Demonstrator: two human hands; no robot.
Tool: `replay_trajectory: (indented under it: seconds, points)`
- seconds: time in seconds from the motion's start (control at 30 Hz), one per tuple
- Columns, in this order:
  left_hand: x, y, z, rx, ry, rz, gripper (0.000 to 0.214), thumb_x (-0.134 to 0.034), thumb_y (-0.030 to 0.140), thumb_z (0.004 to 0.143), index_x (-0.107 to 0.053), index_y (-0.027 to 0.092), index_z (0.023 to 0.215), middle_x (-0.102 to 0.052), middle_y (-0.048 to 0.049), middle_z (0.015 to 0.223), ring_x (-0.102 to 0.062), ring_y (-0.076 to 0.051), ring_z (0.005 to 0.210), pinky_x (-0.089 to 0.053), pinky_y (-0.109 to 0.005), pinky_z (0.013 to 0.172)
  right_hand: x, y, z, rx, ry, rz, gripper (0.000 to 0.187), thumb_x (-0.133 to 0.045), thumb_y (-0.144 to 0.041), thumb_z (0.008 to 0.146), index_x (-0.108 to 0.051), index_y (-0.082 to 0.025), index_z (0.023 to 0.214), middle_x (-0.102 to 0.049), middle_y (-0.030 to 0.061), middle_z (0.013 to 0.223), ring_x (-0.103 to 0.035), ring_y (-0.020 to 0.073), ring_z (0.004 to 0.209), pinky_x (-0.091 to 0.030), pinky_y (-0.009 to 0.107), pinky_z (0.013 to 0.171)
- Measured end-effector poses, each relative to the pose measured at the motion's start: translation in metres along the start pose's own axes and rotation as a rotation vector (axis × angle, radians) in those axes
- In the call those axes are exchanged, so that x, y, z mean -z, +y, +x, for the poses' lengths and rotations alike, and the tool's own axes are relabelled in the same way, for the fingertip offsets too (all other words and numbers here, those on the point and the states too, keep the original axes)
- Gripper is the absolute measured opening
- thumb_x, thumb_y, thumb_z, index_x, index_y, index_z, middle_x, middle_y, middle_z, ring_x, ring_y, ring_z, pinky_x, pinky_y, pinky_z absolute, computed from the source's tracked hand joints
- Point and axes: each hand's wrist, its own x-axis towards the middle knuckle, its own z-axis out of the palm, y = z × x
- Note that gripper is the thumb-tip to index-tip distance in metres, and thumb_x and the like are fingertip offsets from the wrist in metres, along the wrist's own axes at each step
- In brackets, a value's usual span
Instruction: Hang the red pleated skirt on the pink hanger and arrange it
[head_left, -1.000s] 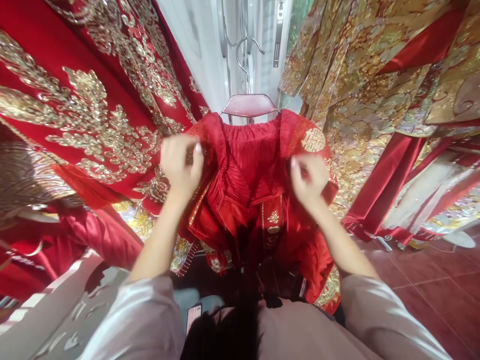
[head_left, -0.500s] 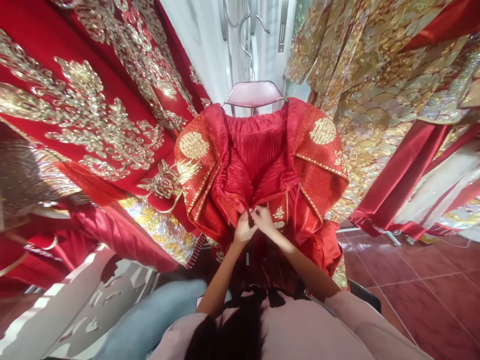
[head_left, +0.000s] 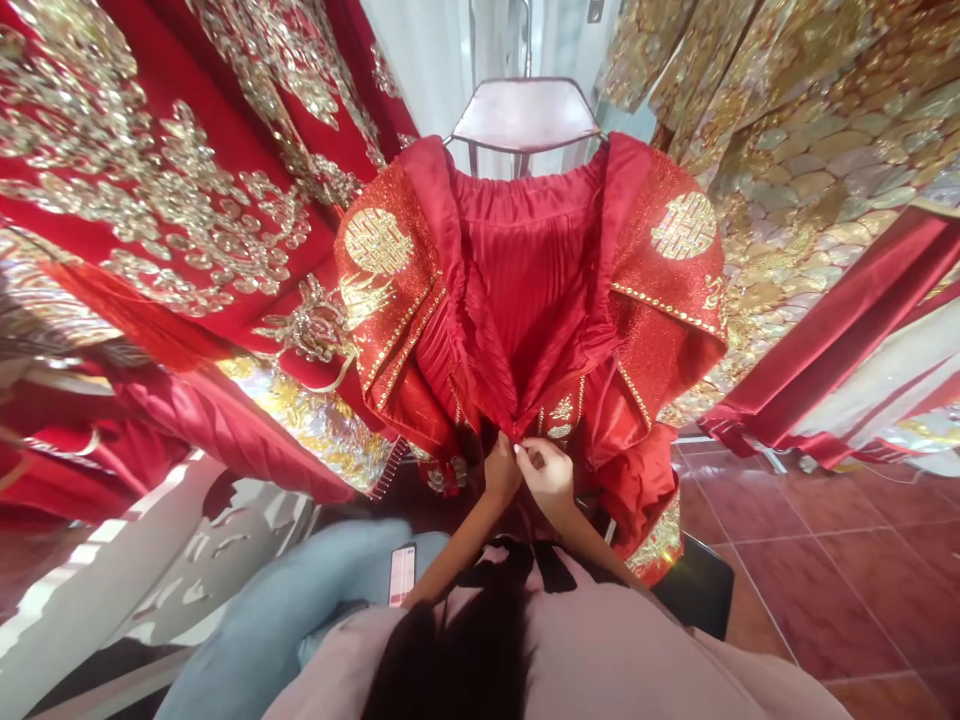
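Note:
A red costume top (head_left: 525,230) with gold-embroidered shoulder flaps and a gathered neckline hangs in front of me on a hanger (head_left: 525,115). The top's front opening forms a V, and both my hands meet at its lower point. My left hand (head_left: 501,470) is closed in a pinch on the fabric edge there. Right beside it, my right hand (head_left: 549,470) has thumb and forefinger pinched at the same spot. Any small fastener between the fingertips is too small to make out.
Red cloth with silver-gold beading (head_left: 202,210) hangs at the left, gold scale-patterned garments (head_left: 795,200) at the right. A phone (head_left: 402,576) rests by the jeans-clad leg (head_left: 300,610). There is a white carved panel (head_left: 165,570) at lower left, and red tiles (head_left: 825,590) cover the floor.
The top and hanger now appear larger and nearer. My hands sit slightly lower and farther right in view, still together at the front opening. The phone has come into clear view.

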Motion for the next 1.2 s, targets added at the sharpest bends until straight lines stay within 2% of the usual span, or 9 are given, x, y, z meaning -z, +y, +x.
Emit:
replay_trajectory:
  seconds: [0.1,0.27,0.4,0.47,0.57,0.7,0.83,1.03,1.2]
  points:
    - [-0.002,0.0,-0.002,0.009,0.015,0.018,0.026,-0.042,0.028,0.092,-0.048,0.009,0.108,-0.067,-0.0177,0.092,-0.067,-0.026,0.082,-0.048,-0.031,0.067,-0.001,-0.002,0.004,0.054,0.006,0.028,0.027,-0.049,-0.035,0.085,-0.067,-0.016,0.078,-0.063,0.0041,0.069,-0.057,0.0115,0.059,-0.045,0.022,0.061]
    - [-0.007,-0.002,-0.005,-0.016,0.047,0.03,0.023,-0.041,0.028,0.092,-0.049,0.009,0.102,-0.066,-0.0176,0.087,-0.067,-0.026,0.079,-0.048,-0.031,0.064,-0.004,-0.007,0.009,0.07,0.115,-0.05,0.028,-0.051,-0.036,0.085,-0.064,-0.017,0.07,-0.059,0.0035,0.067,-0.055,0.0115,0.059,-0.044,0.022,0.061]
    - [-0.012,-0.008,-0.008,-0.066,0.084,0.011,0.017,-0.041,0.022,0.09,-0.051,0.01,0.097,-0.064,-0.0155,0.083,-0.066,-0.024,0.075,-0.047,-0.029,0.063,-0.006,-0.005,0.01,0.01,-0.012,-0.178,0.022,-0.053,-0.034,0.083,-0.066,-0.017,0.08,-0.064,0.0052,0.077,-0.056,0.0126,0.062,-0.043,0.023,0.062]
    - [-0.014,-0.009,-0.01,-0.085,0.112,-0.011,0.018,-0.037,0.02,0.091,-0.051,0.011,0.096,-0.064,-0.0134,0.08,-0.065,-0.022,0.072,-0.047,-0.029,0.062,-0.007,-0.003,0.013,-0.031,-0.064,-0.182,0.019,-0.052,-0.029,0.081,-0.064,-0.017,0.074,-0.064,0.005,0.075,-0.055,0.0128,0.062,-0.041,0.023,0.061]
    - [-0.011,-0.01,-0.013,-0.115,0.158,-0.045,0.02,-0.032,0.02,0.092,-0.051,0.013,0.091,-0.062,-0.0106,0.079,-0.063,-0.02,0.072,-0.047,-0.029,0.066,-0.005,-0.004,0.021,-0.147,-0.134,0.045,0.021,-0.055,-0.029,0.076,-0.057,-0.017,0.06,-0.056,0.0005,0.059,-0.048,0.0102,0.054,-0.038,0.023,0.057]
    - [0.001,-0.011,-0.007,-0.159,0.248,-0.052,0.022,-0.039,0.026,0.09,-0.052,0.011,0.099,-0.06,-0.0148,0.095,-0.058,-0.023,0.091,-0.046,-0.036,0.08,-0.003,-0.01,0.03,-0.499,-0.28,0.565,0.027,-0.07,-0.038,0.059,-0.055,-0.017,0.053,-0.045,-0.0049,0.045,-0.035,0.0058,0.043,-0.029,0.02,0.044]
    - [0.012,-0.012,0.008,-0.233,0.237,-0.036,0.023,-0.036,0.021,0.09,-0.058,0.015,0.084,-0.058,-0.0081,0.079,-0.056,-0.02,0.077,-0.045,-0.031,0.073,-0.002,-0.014,0.038,-0.651,-0.377,0.731,0.029,-0.069,-0.042,0.054,-0.055,-0.016,0.052,-0.028,-0.0102,0.033,-0.018,0.0025,0.032,-0.013,0.02,0.035]
    - [0.011,-0.011,0.011,-0.231,0.232,-0.031,0.03,-0.032,0.011,0.089,-0.062,0.014,0.089,-0.059,-0.0071,0.074,-0.056,-0.018,0.069,-0.043,-0.027,0.065,0.004,-0.038,0.072,-0.702,-0.367,0.94,0.022,-0.064,-0.025,0.051,-0.044,-0.017,0.047,-0.026,-0.0109,0.036,-0.018,0.0002,0.032,-0.01,0.018,0.034]
    - [0.016,-0.013,0.008,-0.238,0.237,-0.028,0.024,-0.037,0.016,0.09,-0.061,0.014,0.087,-0.06,-0.0072,0.076,-0.058,-0.018,0.073,-0.046,-0.028,0.07,0.019,-0.075,0.103,-0.547,-0.224,1.037,0.016,-0.065,-0.027,0.058,-0.055,-0.014,0.054,-0.029,-0.0101,0.036,-0.02,0.0008,0.032,-0.011,0.018,0.034]
